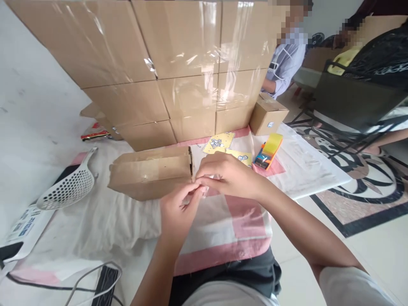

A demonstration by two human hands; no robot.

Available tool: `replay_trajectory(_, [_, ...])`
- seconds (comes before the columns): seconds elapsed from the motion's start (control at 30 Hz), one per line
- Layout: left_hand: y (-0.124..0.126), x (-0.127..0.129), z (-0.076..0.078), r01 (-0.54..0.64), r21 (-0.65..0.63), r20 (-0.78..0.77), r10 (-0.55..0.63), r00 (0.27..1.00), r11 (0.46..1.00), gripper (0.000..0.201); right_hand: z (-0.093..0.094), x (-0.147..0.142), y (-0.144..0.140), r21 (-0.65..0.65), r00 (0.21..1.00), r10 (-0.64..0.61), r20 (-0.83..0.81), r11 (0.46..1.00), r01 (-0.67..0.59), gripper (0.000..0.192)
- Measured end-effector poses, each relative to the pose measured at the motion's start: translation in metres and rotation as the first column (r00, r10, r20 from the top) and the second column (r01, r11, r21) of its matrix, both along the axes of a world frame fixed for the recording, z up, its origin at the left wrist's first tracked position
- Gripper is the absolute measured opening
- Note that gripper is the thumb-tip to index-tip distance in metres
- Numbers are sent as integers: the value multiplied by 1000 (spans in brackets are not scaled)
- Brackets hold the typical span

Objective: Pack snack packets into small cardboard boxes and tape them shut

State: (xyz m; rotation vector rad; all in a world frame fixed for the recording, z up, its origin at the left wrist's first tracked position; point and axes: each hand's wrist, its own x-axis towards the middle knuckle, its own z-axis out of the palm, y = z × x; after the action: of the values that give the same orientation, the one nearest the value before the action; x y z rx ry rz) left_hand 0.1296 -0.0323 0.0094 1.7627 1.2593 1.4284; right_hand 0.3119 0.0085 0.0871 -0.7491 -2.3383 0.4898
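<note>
My left hand (178, 208) and my right hand (231, 174) meet above the tablecloth, fingertips pinched together. Between them is a small clear, shiny piece (205, 192), mostly hidden by the fingers; it looks like thin plastic or tape. Just behind my left hand lies a long brown cardboard box (153, 172) with its right end facing my right hand. Yellow printed cards (219, 142) lie on the cloth past my right hand. To their right sits an orange and blue tape dispenser (267, 152) with a yellow roll.
A wall of taped cardboard boxes (188, 95) stands at the back. A smaller carton (268, 115) is at its right end. At left are a white perforated skimmer (68, 189) and cables (57, 288). A person in a light shirt (288, 63) is behind; another sits in a chair (347, 102).
</note>
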Motion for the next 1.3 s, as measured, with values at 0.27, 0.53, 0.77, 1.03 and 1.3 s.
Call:
replay_trajectory(0.27, [15, -61, 7, 31, -357, 359, 106, 927, 934, 33, 19, -60, 57, 115, 991, 65, 115, 990, -78, 26])
replay_trajectory(0.53, [8, -132, -5, -226, -349, 371, 355, 858, 909, 41, 55, -87, 88, -257, 999, 32, -16, 966, -35, 29])
replay_trajectory(0.77, [31, -120, 2, -364, 378, -128, 437, 890, 851, 20, 35, -124, 120, -309, 930, 80, 359, 950, 38, 26])
replay_trajectory(1.03, [43, -106, -17, -161, 509, -428, 411, 805, 846, 24, 11, -124, 132, -65, 851, -91, 517, 987, 146, 18])
replay_trajectory(1.3, [43, -96, -28, -199, 510, -477, 467, 745, 837, 34, 0, -124, 152, 155, 735, -590, 335, 804, 574, 63])
